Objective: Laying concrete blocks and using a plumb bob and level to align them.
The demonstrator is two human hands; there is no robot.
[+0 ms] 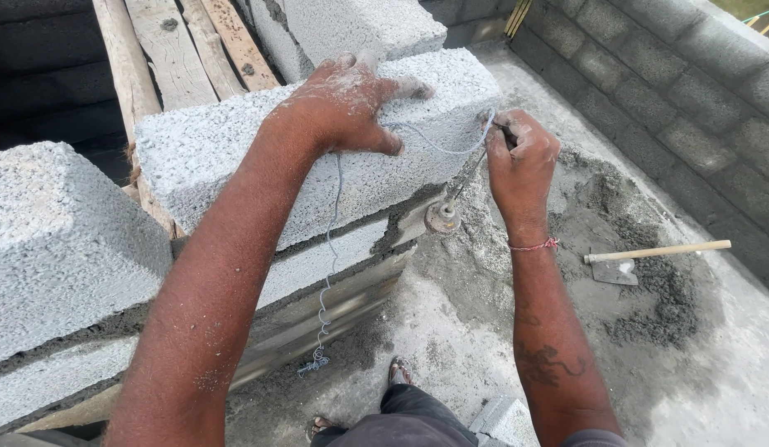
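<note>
On the wall's top course, the left hand (347, 103) presses flat on a grey concrete block (235, 149). The right hand (521, 161) is closed around a blue string (438, 149), its plumb bob (443, 217) hanging beside the block's end.

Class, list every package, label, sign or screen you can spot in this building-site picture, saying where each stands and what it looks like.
None in view: only plain grey blocks, a string, a plumb bob, a trowel on the mortar, and two bare hands.
</note>
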